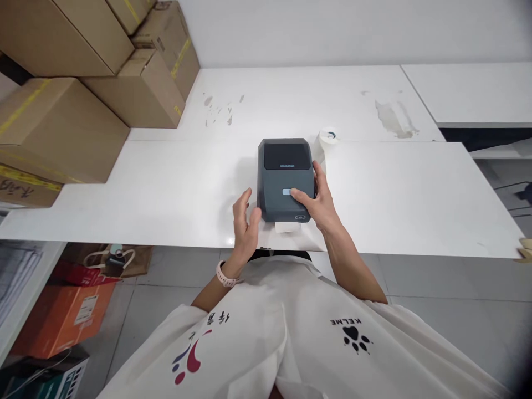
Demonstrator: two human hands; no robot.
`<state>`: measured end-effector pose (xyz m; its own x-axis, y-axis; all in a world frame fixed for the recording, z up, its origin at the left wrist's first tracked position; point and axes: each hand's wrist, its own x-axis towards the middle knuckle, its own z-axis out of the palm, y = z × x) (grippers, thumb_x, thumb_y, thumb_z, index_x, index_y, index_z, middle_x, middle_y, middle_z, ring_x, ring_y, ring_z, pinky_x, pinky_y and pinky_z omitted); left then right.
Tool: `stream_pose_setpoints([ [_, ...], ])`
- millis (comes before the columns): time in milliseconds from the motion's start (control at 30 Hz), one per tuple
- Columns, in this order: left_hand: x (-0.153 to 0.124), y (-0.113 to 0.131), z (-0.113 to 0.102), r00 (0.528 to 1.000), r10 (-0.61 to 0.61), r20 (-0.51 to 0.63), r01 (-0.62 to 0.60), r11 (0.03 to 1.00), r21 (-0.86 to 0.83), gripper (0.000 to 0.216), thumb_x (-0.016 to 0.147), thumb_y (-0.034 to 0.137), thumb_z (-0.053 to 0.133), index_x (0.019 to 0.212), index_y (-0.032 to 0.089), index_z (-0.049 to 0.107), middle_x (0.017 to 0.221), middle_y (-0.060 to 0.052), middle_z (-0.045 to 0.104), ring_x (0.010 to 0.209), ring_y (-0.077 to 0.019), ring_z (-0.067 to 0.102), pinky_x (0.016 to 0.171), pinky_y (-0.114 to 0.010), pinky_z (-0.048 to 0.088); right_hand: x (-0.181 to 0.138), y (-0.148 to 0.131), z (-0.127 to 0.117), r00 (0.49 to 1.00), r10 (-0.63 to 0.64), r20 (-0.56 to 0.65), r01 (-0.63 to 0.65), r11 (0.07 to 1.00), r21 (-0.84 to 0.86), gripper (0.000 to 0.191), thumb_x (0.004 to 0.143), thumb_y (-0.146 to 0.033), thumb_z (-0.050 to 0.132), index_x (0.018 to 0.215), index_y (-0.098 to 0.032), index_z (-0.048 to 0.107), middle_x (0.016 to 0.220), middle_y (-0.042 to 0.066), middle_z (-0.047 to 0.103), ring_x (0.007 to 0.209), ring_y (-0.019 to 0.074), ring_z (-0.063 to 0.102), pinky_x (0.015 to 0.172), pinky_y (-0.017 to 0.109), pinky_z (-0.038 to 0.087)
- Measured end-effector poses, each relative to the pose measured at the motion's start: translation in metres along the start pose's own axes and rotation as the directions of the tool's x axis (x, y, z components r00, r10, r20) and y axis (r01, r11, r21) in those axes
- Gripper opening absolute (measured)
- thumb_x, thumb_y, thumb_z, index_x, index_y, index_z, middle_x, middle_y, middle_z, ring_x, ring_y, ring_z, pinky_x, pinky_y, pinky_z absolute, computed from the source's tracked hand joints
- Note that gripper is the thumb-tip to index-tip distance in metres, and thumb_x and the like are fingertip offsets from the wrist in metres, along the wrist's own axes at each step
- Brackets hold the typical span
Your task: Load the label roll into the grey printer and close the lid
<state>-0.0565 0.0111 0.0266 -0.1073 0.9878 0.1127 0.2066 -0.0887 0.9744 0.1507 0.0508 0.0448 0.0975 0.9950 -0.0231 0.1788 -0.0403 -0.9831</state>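
Head view: we look down at a dark grey printer (282,208) sitting on a white table (382,210), near its front edge and straight ahead of us. Our right hand (323,206) rests on the printer, thumb across the top with its tip at the pale button (286,192), fingers along the right side; some are hidden, so we cannot tell whether they clamp. Our left hand (246,233) is spread, thumb apart from fingers, at the left front corner; we cannot tell if it touches. A strip of paper (286,227) shows under the front, and a paper roll (328,136) sits behind. We judge the shell stiff, smooth, slightly slippery and fairly heavy, so both lower sides seem the best hold, clear of the button and the easily creased paper.
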Motion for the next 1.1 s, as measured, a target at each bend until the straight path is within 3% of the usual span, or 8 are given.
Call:
stream_pose_setpoints([
  [100, 0.000, 0.002, 0.009, 0.986, -0.058, 0.159, 0.064, 0.997, -0.037, 0.064, 0.102, 0.060, 0.043, 0.161, 0.036, 0.034, 0.174, -0.003, 0.029, 0.162, -0.0256, 0.024, 0.131, -0.045, 0.028, -0.018, 0.009, -0.006, 0.999, -0.006, -0.031, 0.007, 1.000, 0.006, 0.081, 0.094, -0.068, 0.057, 0.164, -0.040, 0.028, 0.173, -0.001, 0.031, 0.160, 0.0260, 0.029, 0.131, 0.051, 0.029],
  [267, 0.007, 0.010, 0.009, 0.990, 0.042, 0.131, -0.032, 0.996, -0.079, 0.061, 0.103, 0.060, 0.038, 0.160, 0.037, 0.038, 0.175, 0.002, 0.028, 0.165, -0.0233, 0.015, 0.133, -0.043, 0.023, -0.041, 0.008, -0.012, 0.986, -0.111, -0.128, 0.103, 0.993, -0.062, 0.068, 0.099, -0.071, 0.045, 0.160, -0.041, 0.040, 0.170, -0.003, 0.036, 0.161, 0.0272, 0.026, 0.134, 0.053, 0.022],
  [433, 0.056, 0.023, 0.010, 0.984, 0.177, 0.034, -0.175, 0.984, -0.042, 0.054, 0.102, 0.058, 0.041, 0.150, 0.035, 0.051, 0.164, -0.002, 0.046, 0.157, -0.0254, 0.035, 0.128, -0.043, 0.032, -0.007, -0.020, -0.016, 0.933, -0.332, -0.141, 0.316, 0.941, -0.123, 0.071, 0.099, -0.074, 0.036, 0.163, -0.044, 0.029, 0.171, -0.003, 0.031, 0.159, 0.0305, 0.032, 0.132, 0.055, 0.026],
  [533, 0.087, 0.024, 0.015, 0.993, 0.105, 0.054, -0.110, 0.988, 0.106, 0.054, 0.098, 0.047, 0.054, 0.150, 0.032, 0.049, 0.157, -0.008, 0.052, 0.148, -0.0282, 0.044, 0.118, -0.045, 0.041, 0.032, -0.038, -0.019, 0.887, -0.438, -0.146, 0.403, 0.889, -0.220, 0.076, 0.098, -0.078, 0.028, 0.165, -0.043, 0.016, 0.171, 0.001, 0.029, 0.160, 0.0337, 0.029, 0.130, 0.059, 0.025],
  [700, 0.115, 0.026, 0.020, 0.978, -0.135, 0.158, 0.052, 0.894, 0.445, 0.063, 0.089, 0.038, 0.059, 0.148, 0.018, 0.051, 0.102, -0.011, 0.071, 0.102, -0.0325, 0.065, 0.094, -0.049, 0.050, 0.086, -0.053, -0.027, 0.856, -0.500, -0.130, 0.437, 0.836, -0.333, 0.080, 0.098, -0.076, 0.032, 0.165, -0.034, 0.016, 0.163, 0.008, 0.042, 0.158, 0.0324, 0.032, 0.128, 0.057, 0.028],
  [867, 0.119, 0.029, 0.014, 0.948, -0.161, 0.274, 0.012, 0.879, 0.476, 0.079, 0.083, 0.049, 0.067, 0.153, 0.020, 0.047, 0.075, -0.003, 0.065, 0.083, -0.0299, 0.066, 0.084, -0.042, 0.049, 0.095, -0.059, -0.026, 0.863, -0.500, -0.071, 0.408, 0.775, -0.483, 0.068, 0.100, -0.069, 0.038, 0.159, -0.035, 0.038, 0.160, 0.005, 0.047, 0.156, 0.0370, 0.032, 0.128, 0.059, 0.026],
  [1000, 0.121, 0.026, 0.016, 0.941, -0.184, 0.283, 0.023, 0.872, 0.489, 0.086, 0.079, 0.043, 0.069, 0.158, 0.018, 0.042, 0.078, -0.005, 0.068, 0.086, -0.0315, 0.067, 0.084, -0.042, 0.049, 0.090, -0.066, -0.010, 0.896, -0.410, 0.172, 0.415, 0.633, -0.654, 0.042, 0.105, -0.039, 0.039, 0.128, -0.025, 0.071, 0.131, 0.009, 0.071, 0.134, 0.0357, 0.055, 0.118, 0.055, 0.041],
  [1100, 0.124, 0.021, 0.020, 0.952, -0.168, 0.257, 0.012, 0.857, 0.515, 0.080, 0.078, 0.031, 0.065, 0.154, 0.017, 0.048, 0.082, -0.007, 0.070, 0.092, -0.0332, 0.067, 0.087, -0.044, 0.050, 0.095, -0.066, 0.009, 0.878, -0.161, 0.451, 0.476, 0.393, -0.787, 0.037, 0.098, -0.018, 0.046, 0.120, -0.018, 0.076, 0.125, 0.014, 0.075, 0.121, 0.0366, 0.065, 0.105, 0.052, 0.049],
])
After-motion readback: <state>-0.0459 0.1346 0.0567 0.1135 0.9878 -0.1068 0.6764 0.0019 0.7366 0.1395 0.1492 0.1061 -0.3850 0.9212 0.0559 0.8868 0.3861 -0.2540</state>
